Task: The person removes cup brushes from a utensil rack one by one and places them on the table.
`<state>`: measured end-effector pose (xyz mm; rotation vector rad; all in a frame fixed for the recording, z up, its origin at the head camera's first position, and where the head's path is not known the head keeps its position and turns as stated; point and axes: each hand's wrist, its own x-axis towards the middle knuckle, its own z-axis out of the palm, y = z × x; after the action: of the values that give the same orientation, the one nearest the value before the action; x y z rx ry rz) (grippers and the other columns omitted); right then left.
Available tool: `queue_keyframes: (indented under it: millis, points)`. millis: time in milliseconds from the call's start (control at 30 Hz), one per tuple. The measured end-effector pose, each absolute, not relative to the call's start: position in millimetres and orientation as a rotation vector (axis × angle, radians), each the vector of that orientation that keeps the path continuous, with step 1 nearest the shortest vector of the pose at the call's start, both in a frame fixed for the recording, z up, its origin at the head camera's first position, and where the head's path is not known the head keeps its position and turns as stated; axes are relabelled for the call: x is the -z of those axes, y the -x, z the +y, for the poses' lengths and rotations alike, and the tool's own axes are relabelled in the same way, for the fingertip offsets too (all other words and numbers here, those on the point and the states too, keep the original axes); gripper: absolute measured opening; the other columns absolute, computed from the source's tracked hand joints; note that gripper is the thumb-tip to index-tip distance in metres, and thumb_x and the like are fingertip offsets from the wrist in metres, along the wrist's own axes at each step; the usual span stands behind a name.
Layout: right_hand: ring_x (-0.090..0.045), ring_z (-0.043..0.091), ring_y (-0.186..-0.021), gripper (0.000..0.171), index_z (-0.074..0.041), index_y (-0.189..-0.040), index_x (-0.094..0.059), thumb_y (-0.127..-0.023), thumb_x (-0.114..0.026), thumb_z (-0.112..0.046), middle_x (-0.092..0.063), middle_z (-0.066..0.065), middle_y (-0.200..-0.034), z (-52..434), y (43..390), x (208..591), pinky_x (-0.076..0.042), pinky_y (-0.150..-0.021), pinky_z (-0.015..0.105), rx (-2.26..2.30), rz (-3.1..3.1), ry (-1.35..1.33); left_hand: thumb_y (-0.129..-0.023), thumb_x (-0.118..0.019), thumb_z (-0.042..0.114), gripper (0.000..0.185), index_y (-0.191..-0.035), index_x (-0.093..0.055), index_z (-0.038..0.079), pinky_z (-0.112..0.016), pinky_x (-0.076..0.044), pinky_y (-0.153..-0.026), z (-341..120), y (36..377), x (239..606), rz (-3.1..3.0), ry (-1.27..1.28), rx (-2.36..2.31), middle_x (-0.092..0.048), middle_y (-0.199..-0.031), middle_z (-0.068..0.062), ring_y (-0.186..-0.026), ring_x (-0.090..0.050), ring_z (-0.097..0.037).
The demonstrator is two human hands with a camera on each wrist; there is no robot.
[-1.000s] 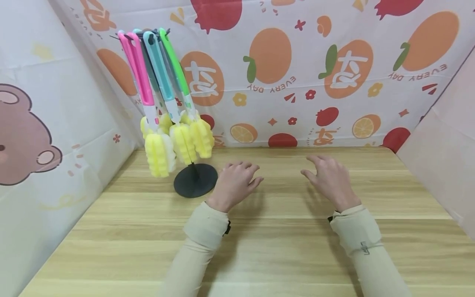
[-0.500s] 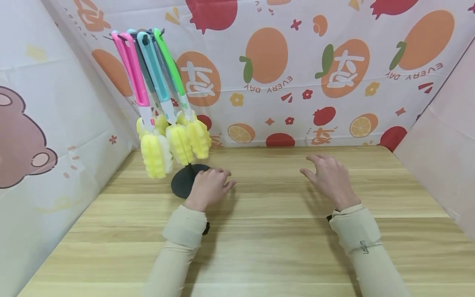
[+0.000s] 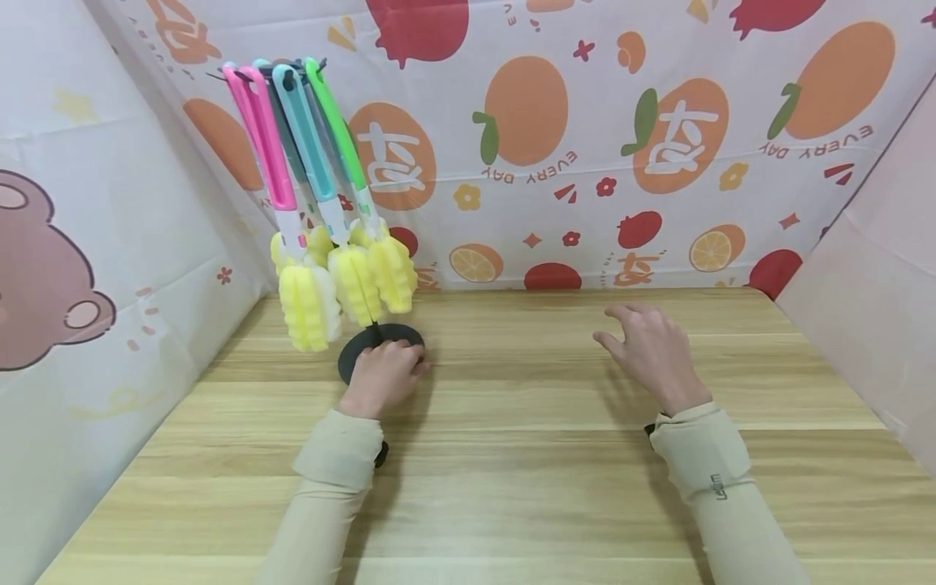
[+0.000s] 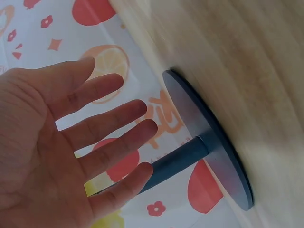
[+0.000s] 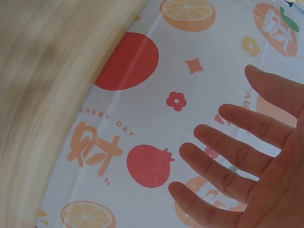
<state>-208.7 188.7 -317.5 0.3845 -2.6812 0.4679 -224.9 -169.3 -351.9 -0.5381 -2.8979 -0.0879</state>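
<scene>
A black stand with a round base point(image 3: 356, 351) and thin pole point(image 4: 179, 160) holds several long-handled sponge brushes, pink point(image 3: 269, 150), teal point(image 3: 307, 138) and green point(image 3: 338, 126), each with a yellow sponge head point(image 3: 351, 280) hanging low. My left hand point(image 3: 382, 372) lies over the near right part of the base, below the sponges. In the left wrist view the left hand point(image 4: 71, 147) has straight, spread fingers close to the pole and grips nothing. My right hand point(image 3: 651, 345) hovers over the wooden table point(image 3: 526, 463), fingers spread and empty, also seen as the right hand point(image 5: 247, 161).
A fruit-print cloth point(image 3: 556, 146) closes the back of the table. A bear-print sheet point(image 3: 66, 268) walls the left side and a plain pink sheet point(image 3: 877, 309) the right. The stand is in the back left corner.
My left hand has moved left across the table, from beside the stand's base to over it. The right hand has stayed where it was.
</scene>
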Motion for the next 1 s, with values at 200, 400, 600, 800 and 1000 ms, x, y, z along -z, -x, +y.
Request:
queue_keyframes:
  millis: [200, 400, 600, 800, 1000]
  points:
    - [-0.064, 0.049, -0.104, 0.037, 0.007, -0.118, -0.070, -0.091, -0.077, -0.018, -0.067, 0.029, -0.120, 189.4, 209.9, 319.2, -0.054, -0.079, 0.059, -0.478, -2.674, -0.390, -0.097, -0.069, 0.019, 0.011, -0.093, -0.074, 0.009, -0.055, -0.053, -0.068, -174.5, 224.3, 352.1, -2.954, 0.501, 0.095, -0.069, -0.092, -0.013, -0.087, -0.069, -0.036]
    - [-0.063, 0.049, -0.108, 0.037, 0.006, -0.118, -0.070, -0.091, -0.077, -0.018, -0.066, 0.029, -0.120, 190.4, 210.7, 319.1, -0.053, -0.081, 0.060, -0.481, -2.674, -0.384, -0.098, -0.068, 0.019, 0.014, -0.100, -0.075, 0.007, -0.057, -0.053, -0.072, -178.4, 223.2, 354.4, -2.994, 0.466, 0.122, -0.069, -0.096, -0.015, -0.090, -0.068, -0.039]
    - [-0.064, 0.048, -0.108, 0.037, 0.006, -0.119, -0.070, -0.092, -0.076, -0.019, -0.067, 0.029, -0.121, 191.3, 210.7, 318.5, -0.053, -0.081, 0.060, -0.497, -2.682, -0.388, -0.098, -0.068, 0.018, 0.016, -0.107, -0.075, 0.006, -0.059, -0.052, -0.075, -184.9, 219.8, 354.0, -3.006, 0.421, 0.135, -0.069, -0.099, -0.016, -0.093, -0.066, -0.041]
    - [-0.064, 0.048, -0.108, 0.036, 0.005, -0.120, -0.070, -0.093, -0.075, -0.019, -0.067, 0.028, -0.121, 195.4, 208.3, 316.5, -0.052, -0.081, 0.061, -0.520, -2.689, -0.348, -0.098, -0.068, 0.016, 0.018, -0.108, -0.074, 0.004, -0.057, -0.053, -0.072, -187.1, 221.2, 357.6, -3.003, 0.472, 0.125, -0.069, -0.098, -0.018, -0.089, -0.066, -0.041]
    - [-0.064, 0.049, -0.105, 0.036, 0.006, -0.118, -0.070, -0.092, -0.076, -0.018, -0.067, 0.030, -0.118, 194.2, 209.8, 316.6, -0.052, -0.081, 0.061, -0.524, -2.670, -0.385, -0.100, -0.065, 0.020, 0.030, -0.123, -0.069, 0.001, -0.061, -0.052, -0.080, -190.4, 219.8, 362.3, -3.089, 0.405, 0.132, -0.067, -0.115, -0.023, -0.103, -0.063, -0.047]
